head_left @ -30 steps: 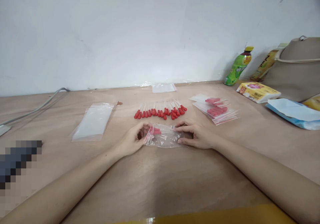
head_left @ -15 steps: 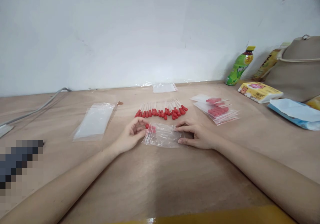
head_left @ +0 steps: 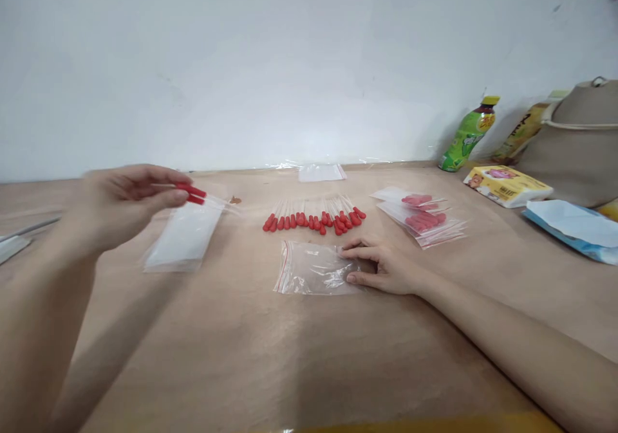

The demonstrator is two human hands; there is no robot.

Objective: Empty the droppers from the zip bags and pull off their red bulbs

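At the left, my left hand [head_left: 130,204] is raised and pinches red-tipped sticks [head_left: 196,193] by their red ends, with the thin pale stems blurred and pointing right. My right hand [head_left: 381,266] rests with fingers apart on the right end of a clear zip bag [head_left: 313,269] lying flat on the table. A row of red-tipped sticks [head_left: 313,221] lies just beyond that bag. Below and behind my left hand is a stack of clear bags [head_left: 186,240]. Filled bags with red tips inside [head_left: 425,219] lie to the right of the row.
Against the wall lies a small bag [head_left: 322,173]. At the right stand a green bottle [head_left: 468,136] and a beige bag [head_left: 570,143], with a yellow pack [head_left: 506,185] and a blue-white packet [head_left: 572,227] in front. A grey cable [head_left: 33,227] runs at the left.
My left hand has moved left and up from the clear bag, taking the red-tipped sticks away from it. The bag now lies flatter. My right hand has stayed at its right end.
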